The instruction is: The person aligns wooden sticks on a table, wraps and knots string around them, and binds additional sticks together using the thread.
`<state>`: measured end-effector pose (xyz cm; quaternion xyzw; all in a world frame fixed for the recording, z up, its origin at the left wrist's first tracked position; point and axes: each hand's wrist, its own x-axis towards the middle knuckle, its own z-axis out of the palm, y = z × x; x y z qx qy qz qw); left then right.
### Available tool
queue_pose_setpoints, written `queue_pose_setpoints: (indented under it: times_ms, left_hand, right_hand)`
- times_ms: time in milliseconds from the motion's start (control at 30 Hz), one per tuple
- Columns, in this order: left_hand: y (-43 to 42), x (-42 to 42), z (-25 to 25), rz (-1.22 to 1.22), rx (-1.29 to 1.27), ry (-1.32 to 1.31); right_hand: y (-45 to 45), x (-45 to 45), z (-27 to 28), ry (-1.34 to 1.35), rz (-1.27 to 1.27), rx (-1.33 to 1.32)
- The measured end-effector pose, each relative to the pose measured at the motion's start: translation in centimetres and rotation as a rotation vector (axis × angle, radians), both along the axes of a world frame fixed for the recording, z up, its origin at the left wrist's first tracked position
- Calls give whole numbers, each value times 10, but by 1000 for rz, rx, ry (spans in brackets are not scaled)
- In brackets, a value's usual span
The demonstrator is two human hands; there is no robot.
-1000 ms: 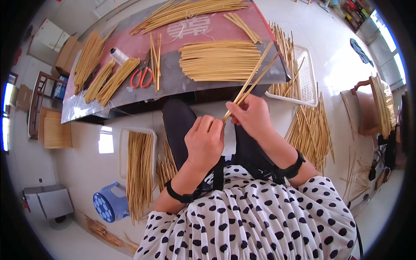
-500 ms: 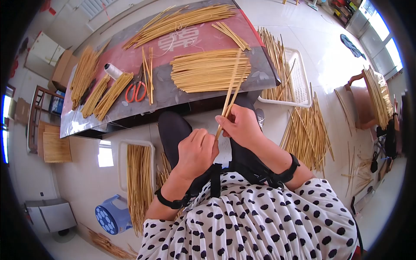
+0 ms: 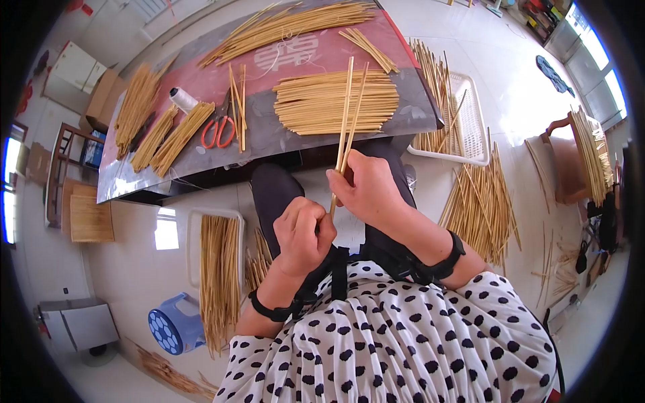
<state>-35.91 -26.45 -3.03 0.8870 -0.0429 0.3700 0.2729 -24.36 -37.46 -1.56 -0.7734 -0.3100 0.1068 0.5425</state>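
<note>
Two long straw-coloured sticks (image 3: 349, 111) rise from my hands over my lap, close together low down and a little apart at their tips. My right hand (image 3: 368, 187) pinches them partway up. Below and to the left, my left hand (image 3: 304, 233) is closed around their lower end, which its fingers mostly hide. Beyond the sticks, a wide flat row of similar sticks (image 3: 302, 104) lies on the table (image 3: 262, 144). Red-handled scissors (image 3: 219, 132) rest left of that row, near a white thread spool (image 3: 182, 100) and short stick bundles (image 3: 181, 139).
A white basket (image 3: 478, 127) with sticks stands right of the table, beside a floor pile (image 3: 480, 205). On the left are another white basket (image 3: 193, 248) of sticks and a blue stool (image 3: 176, 324). A wooden chair (image 3: 568, 161) bearing sticks is at far right.
The held sticks have swung from leaning right to nearly upright. My right hand has moved slightly left and my left hand a little lower. The camera view has also shifted.
</note>
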Motion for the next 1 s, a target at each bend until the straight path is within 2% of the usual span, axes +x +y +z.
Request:
queue_pose_setpoints:
  times_ms: [167,233,267,333,400,433,667,733,800,833,900,1000]
  left_hand:
    - [3,-4,9,-77,2,-51]
    - [7,-7,11,-151,-156,-32]
    - [10,-7,14,-149,-152,-32]
    - [18,-4,22,-39,-405,-102]
    - [23,6,34,87,-610,71]
    - [27,12,36,75,-628,96]
    - [25,39,53,82,-799,106]
    - [27,38,54,69,-840,168]
    - [29,39,51,-110,-1111,128]
    - [30,39,51,-110,-1111,128]
    - [31,38,51,-201,-1190,132]
    - [30,36,54,-179,-1186,123]
  right_hand:
    - [5,-4,7,-28,25,24]
    - [7,-3,1,-31,49,49]
    - [7,-2,-5,-53,58,30]
    - [4,-2,-8,-73,72,16]
    - [-3,-6,-7,-80,206,-14]
    - [-5,-9,-11,-239,205,-46]
    - [-15,-19,-9,-294,282,-88]
    - [-19,-17,-12,-238,298,-12]
    - [-22,-15,-11,-152,271,35]
    - [-24,-15,-11,-65,242,82]
    - [-26,-12,-7,-92,238,94]
    - [-29,-11,-6,-139,250,99]
